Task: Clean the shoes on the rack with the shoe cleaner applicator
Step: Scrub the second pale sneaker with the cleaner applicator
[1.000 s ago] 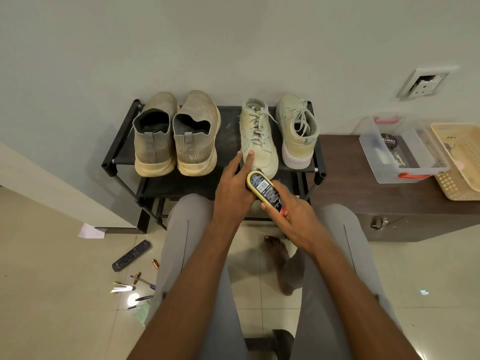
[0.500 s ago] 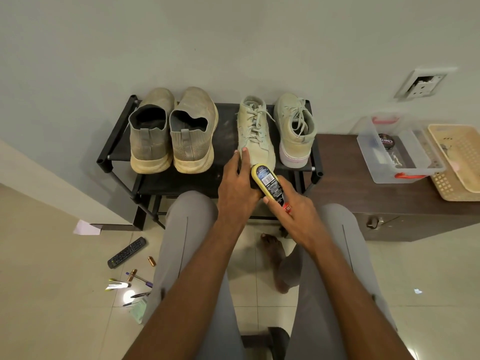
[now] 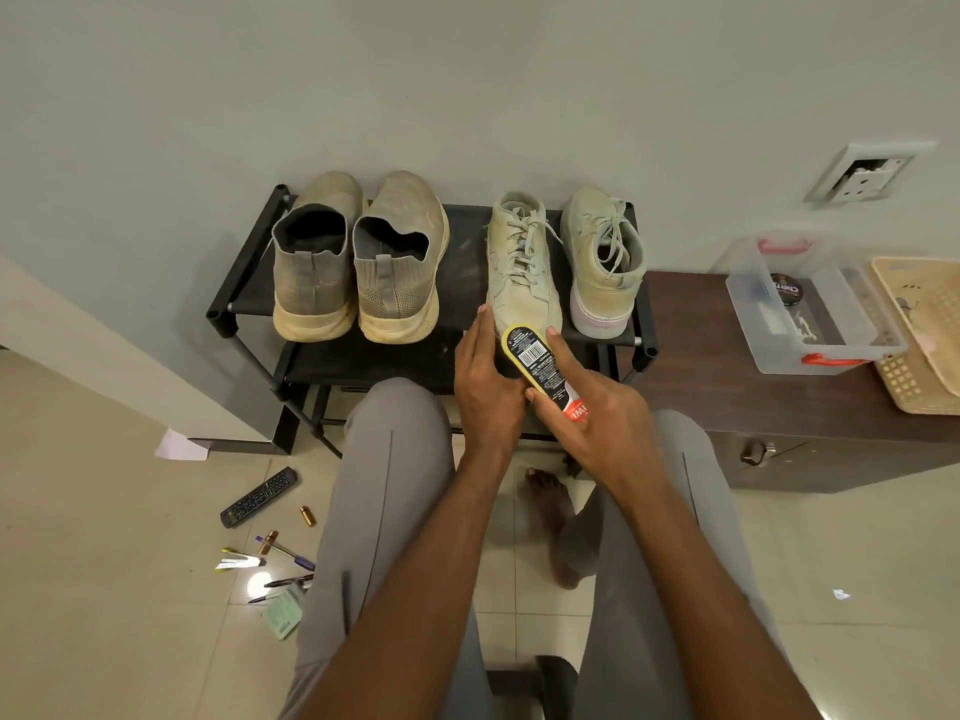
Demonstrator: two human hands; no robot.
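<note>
rack: I see a black shoe rack (image 3: 244,298) against the wall, four shoes on its top shelf
applicator: shoe cleaner applicator (image 3: 540,368) at the rack's front edge, just before the laced shoe (image 3: 522,272), barcode side up
right hand: right hand (image 3: 597,423) grips the applicator, thumb and fingers curled round its sides
left hand: left hand (image 3: 485,379) with straight fingers lying along the applicator's left side, fingertips by the laced shoe's heel
other shoes: knit pair (image 3: 358,262) at rack left; second laced shoe (image 3: 602,262) at rack right
right of rack: brown cabinet (image 3: 727,407) with clear box (image 3: 810,314) and wicker basket (image 3: 924,324)
left of rack, floor: remote (image 3: 258,497), pens (image 3: 283,553), paper scraps
blocked: hands hide the applicator's pad and the laced shoe's heel; I can't tell whether pad touches shoe
cut off: basket at frame edge
</note>
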